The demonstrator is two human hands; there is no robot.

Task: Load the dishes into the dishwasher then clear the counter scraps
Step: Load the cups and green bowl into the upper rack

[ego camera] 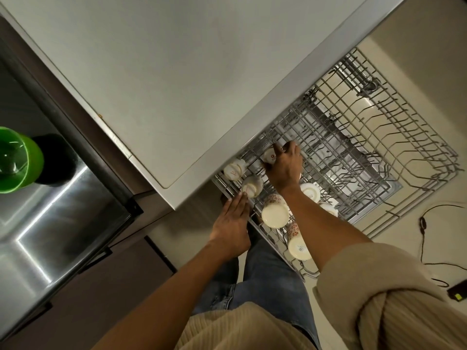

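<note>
The dishwasher's upper wire rack [336,137] is pulled out under the counter edge, with the lower rack [429,157] beyond it. Several cream cups stand upside down in the upper rack. My right hand [285,168] grips a small cream cup [270,155] with a red mark, holding it down among the tines. My left hand [231,223] lies with straight fingers, the tips touching another small cup [251,186]. A third small cup [233,170] sits by the counter edge. Two taller flowered mugs [275,214] [298,242] lie nearer me.
The pale counter [164,72] fills the upper left. A steel sink [50,210] holds a green cup [17,160] at far left. A black cable [424,236] and small device [457,294] lie on the floor at right. A white bowl [310,192] sits beside my right forearm.
</note>
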